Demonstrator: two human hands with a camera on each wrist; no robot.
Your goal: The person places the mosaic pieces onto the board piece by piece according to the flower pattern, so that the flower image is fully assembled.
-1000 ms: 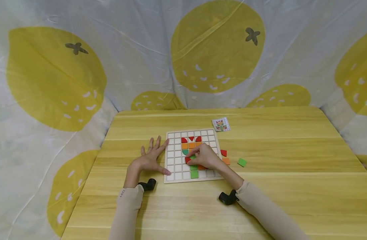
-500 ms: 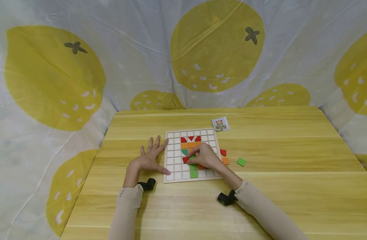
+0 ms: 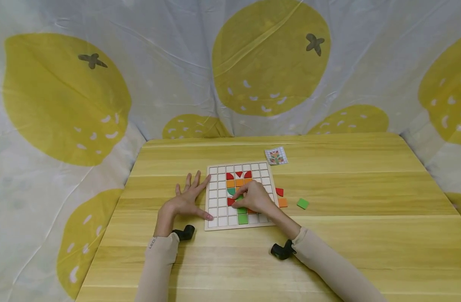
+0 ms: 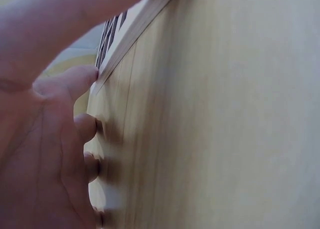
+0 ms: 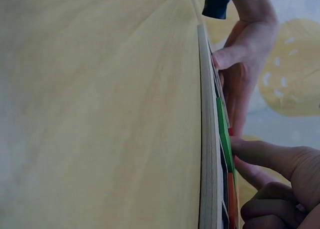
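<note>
A wooden grid board (image 3: 223, 213) lies on the table, with red, orange and green mosaic tiles in its middle columns. My right hand (image 3: 256, 197) reaches over the board from the right. Its thumb and index finger pinch the right side of a small red tile (image 3: 230, 201), which lies over a cell just left of the green tiles (image 3: 243, 219). In the right wrist view, the thumb (image 5: 265, 154) is close to the board surface, and the red tile barely shows. My left hand (image 3: 185, 202) is spread at the board's left edge, thumb and index fingertip touching the frame.
A small pattern card (image 3: 276, 155) lies beyond the board's far right corner. Beside the right edge are a loose red tile (image 3: 279, 192), an orange tile (image 3: 283, 202) and a green tile (image 3: 302, 204). A lemon-print cloth (image 3: 170, 75) hangs behind the table.
The red tile has moved slightly left with the right fingers and now lies squarer to its cell. The left hand keeps its place at the board's edge.
</note>
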